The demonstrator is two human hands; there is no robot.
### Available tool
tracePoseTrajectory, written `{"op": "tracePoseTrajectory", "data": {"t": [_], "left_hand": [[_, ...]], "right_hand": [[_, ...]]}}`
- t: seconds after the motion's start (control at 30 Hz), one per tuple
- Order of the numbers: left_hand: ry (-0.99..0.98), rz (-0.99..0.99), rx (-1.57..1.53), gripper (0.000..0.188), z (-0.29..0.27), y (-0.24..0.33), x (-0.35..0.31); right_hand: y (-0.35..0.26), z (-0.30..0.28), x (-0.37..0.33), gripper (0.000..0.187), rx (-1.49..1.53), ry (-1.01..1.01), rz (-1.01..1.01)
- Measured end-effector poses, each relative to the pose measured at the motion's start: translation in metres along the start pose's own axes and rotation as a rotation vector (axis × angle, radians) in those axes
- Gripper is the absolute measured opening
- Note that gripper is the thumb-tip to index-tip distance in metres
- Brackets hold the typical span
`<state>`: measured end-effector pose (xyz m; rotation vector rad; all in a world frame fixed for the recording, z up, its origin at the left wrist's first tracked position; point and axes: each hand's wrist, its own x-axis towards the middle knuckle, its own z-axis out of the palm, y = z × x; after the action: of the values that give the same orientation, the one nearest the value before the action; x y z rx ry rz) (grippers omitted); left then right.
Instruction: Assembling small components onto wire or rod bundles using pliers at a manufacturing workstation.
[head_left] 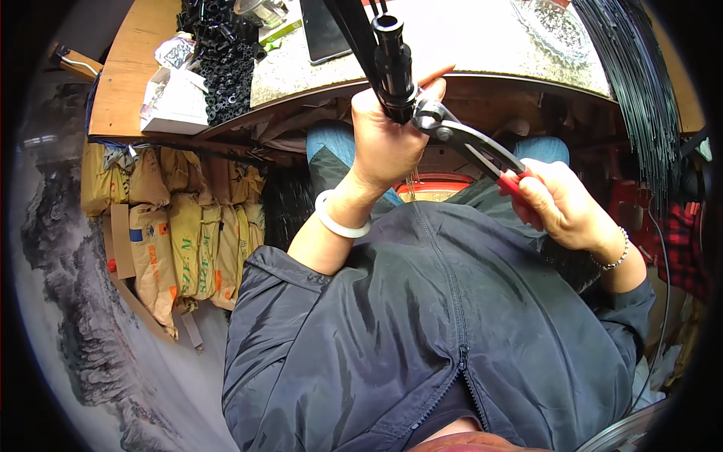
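Observation:
My left hand (385, 147) is closed round the lower end of a bundle of black rods with a black tubular fitting (395, 68), held upright before the table edge. The rods run up out of view at the top. In my right hand (563, 205) are pincers (482, 147) with red grips and a rounded metal head. Their head rests against the base of the black fitting, beside my left fingers. What lies between the jaws, if anything, I cannot make out. Thin strands hang below my left hand.
On the table (124, 83) lie a heap of small black tubular parts (218, 75), a white box (175, 102), a dark flat tablet (324, 34) and a clear dish (556, 34). Long thin black rods (640, 98) hang over the right edge. Yellowish sacks (188, 241) are stacked at lower left.

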<state>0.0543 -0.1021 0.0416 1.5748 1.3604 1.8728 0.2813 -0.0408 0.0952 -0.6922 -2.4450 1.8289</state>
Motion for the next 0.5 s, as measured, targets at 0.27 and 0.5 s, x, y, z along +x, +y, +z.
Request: {"op": "tracePoseTrajectory", "data": {"t": [0.27, 0.5], "left_hand": [[0.098, -0.171, -0.202, 0.027, 0.009, 0.012, 0.002], [-0.034, 0.022, 0.045, 0.026, -0.008, 0.009, 0.006]], "right_hand": [[0.009, 0.014, 0.007, 0.032, 0.049, 0.066, -0.014], [-0.033, -0.01, -0.003, 0.029, -0.012, 0.037, 0.12]]}}
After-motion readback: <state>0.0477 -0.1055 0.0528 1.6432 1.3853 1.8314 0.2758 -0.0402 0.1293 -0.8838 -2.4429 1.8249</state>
